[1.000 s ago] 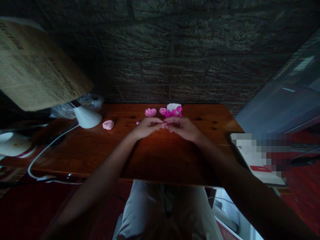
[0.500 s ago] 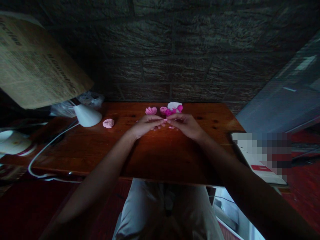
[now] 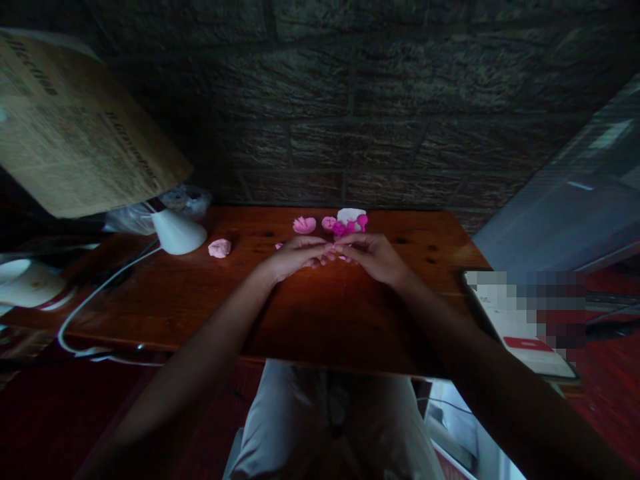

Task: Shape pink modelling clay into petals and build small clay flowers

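My left hand [image 3: 299,257] and my right hand [image 3: 374,255] meet over the wooden table, fingertips pinched together around a small pink clay piece [image 3: 332,247]. Fingers mostly cover it, so its shape cannot be made out. Just beyond the hands sit a pink clay flower [image 3: 304,225], a smaller round pink flower [image 3: 329,223] and magenta clay pieces [image 3: 345,229] in front of a white piece [image 3: 351,214]. A pale pink clay lump [image 3: 219,249] lies to the left. Bits of pink also show beside and under the fingers.
On the left stands a lamp with a white base [image 3: 179,232] and a newsprint shade [image 3: 85,127]; its white cord [image 3: 95,293] crosses the table [image 3: 340,320]. A white cup [image 3: 30,283] is at far left, a booklet [image 3: 525,327] at right. Behind rises a stone-block wall [image 3: 320,100].
The view has shifted slightly. Both hands stay together, with their fingertips a little altered around the pink clay piece, which shows less than before.
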Demonstrator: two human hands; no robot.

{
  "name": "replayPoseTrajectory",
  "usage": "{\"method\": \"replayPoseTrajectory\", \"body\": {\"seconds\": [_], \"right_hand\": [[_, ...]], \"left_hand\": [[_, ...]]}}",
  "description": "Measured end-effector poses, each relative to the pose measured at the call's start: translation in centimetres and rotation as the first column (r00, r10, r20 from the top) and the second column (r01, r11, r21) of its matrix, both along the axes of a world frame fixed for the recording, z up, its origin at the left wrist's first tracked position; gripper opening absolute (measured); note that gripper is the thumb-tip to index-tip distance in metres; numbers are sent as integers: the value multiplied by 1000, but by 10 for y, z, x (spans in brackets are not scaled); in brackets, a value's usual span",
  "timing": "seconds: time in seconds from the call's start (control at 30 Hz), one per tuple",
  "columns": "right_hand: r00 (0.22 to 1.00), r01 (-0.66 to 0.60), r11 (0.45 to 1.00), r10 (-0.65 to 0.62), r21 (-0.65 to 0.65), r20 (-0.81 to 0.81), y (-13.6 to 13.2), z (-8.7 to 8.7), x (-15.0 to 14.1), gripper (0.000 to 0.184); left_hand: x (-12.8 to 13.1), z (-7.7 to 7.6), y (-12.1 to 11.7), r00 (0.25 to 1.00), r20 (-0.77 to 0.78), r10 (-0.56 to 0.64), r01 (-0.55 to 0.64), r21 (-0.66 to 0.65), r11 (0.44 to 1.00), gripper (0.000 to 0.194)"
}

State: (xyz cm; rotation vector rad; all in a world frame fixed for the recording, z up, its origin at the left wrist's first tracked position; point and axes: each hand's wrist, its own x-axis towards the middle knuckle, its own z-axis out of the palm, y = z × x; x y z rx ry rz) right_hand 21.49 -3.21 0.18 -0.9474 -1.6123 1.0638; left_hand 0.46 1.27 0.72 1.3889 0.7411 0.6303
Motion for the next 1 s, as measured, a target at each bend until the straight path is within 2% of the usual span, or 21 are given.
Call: {"method": "replayPoseTrajectory", "body": {"seconds": [0.1,0.2,0.37,0.67,1.0], "right_hand": [[1000,13,1000,-13,1,-26,1,-2,-2,35],[992,82,997,-80,16,-93,3,-4,-4,40],[983,173,984,-169,53,-66,1,-4,-7,34],[981,195,971,-195,141,-14,1,-7,-6,39],[975,160,960,-190,232,113,-5,-1,-6,28]], "left_hand": [[1,-1,0,1000,18,5,-5,-7,1000,21],[2,-1,-1,998,58,8,-6,-36,999,21],[4,0,-3,998,70,7,-2,-65,998,20],[4,2,-3,996,90,25,-18,-83,996,25],[3,-2,0,997,76,3,0,-36,999,23]]}}
